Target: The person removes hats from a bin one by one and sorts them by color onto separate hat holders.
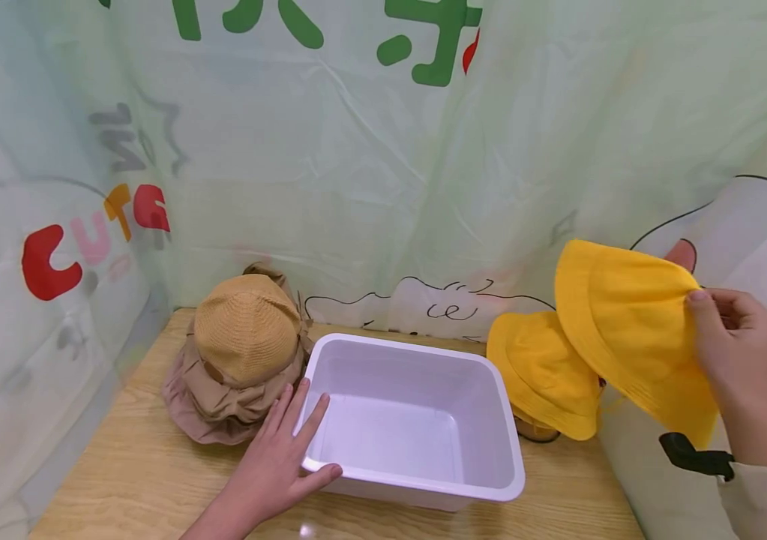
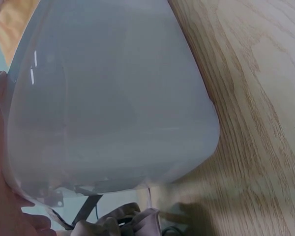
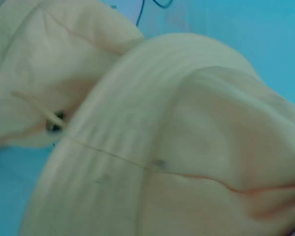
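Observation:
My right hand (image 1: 744,352) pinches a yellow bucket hat (image 1: 633,322) by its crown, holding it up at the right with the brim facing left. Its ribbed brim (image 3: 118,132) fills much of the right wrist view. Beneath it a second yellow hat (image 1: 545,375) lies on the table, partly covered. With fingers spread, my left hand (image 1: 282,457) rests on the left front corner of a white plastic bin (image 1: 417,480). No object shows inside the bin. The bin's outer wall (image 2: 118,98) takes up most of the left wrist view.
Left of the bin sits a pile of hats, a tan woven hat (image 1: 248,322) above brown ones (image 1: 201,412). The wooden table (image 1: 127,457) ends against a pale printed curtain (image 1: 383,187) at the back and sides. Something brown (image 1: 534,429) peeks out under the lower yellow hat.

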A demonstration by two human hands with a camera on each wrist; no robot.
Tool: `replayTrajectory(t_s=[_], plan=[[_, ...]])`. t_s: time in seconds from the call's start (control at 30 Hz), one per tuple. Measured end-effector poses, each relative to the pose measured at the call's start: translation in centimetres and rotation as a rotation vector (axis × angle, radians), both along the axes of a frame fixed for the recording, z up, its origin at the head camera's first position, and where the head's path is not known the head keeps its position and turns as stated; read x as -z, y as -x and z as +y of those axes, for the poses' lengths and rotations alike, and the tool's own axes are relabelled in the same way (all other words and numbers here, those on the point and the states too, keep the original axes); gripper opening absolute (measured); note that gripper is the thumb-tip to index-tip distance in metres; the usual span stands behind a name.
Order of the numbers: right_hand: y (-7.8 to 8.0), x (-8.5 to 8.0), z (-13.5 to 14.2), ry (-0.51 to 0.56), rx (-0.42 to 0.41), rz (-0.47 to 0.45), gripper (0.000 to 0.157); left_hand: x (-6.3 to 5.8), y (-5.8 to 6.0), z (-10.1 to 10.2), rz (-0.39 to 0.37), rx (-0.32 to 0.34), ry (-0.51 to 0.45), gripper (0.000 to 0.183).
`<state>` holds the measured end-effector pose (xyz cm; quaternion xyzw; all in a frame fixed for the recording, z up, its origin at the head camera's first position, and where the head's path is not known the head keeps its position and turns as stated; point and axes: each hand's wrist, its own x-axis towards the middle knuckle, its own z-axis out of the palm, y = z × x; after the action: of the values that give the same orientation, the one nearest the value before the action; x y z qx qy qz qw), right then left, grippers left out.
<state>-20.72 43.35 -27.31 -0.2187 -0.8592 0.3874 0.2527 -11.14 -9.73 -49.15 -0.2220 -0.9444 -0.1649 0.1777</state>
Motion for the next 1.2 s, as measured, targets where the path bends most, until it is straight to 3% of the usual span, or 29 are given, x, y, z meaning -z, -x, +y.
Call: replayTrajectory(t_s=[0.2, 0.5, 0.77, 1.2], plan=[[0.4, 0.6, -0.7, -0.034, -0.191, 0.016, 0.014, 0.0, 0.0, 0.1, 0.011, 0.0, 0.004, 0.094], [-0.3, -0.4, -1.7, -0.052, -0.216, 0.008, 0.015, 0.3, -0.1, 0.1, 0.025, 0.004, 0.009, 0.094], [0.6, 2.0, -2.2, -0.252, -0.294, -0.001, 0.047, -0.1, 0.0, 0.1, 0.01, -0.008, 0.007, 0.094], [3.1, 4.5, -2.0, -0.371, -0.313, -0.058, 0.05, -0.1, 0.0, 0.1, 0.01, -0.006, 0.009, 0.094]])
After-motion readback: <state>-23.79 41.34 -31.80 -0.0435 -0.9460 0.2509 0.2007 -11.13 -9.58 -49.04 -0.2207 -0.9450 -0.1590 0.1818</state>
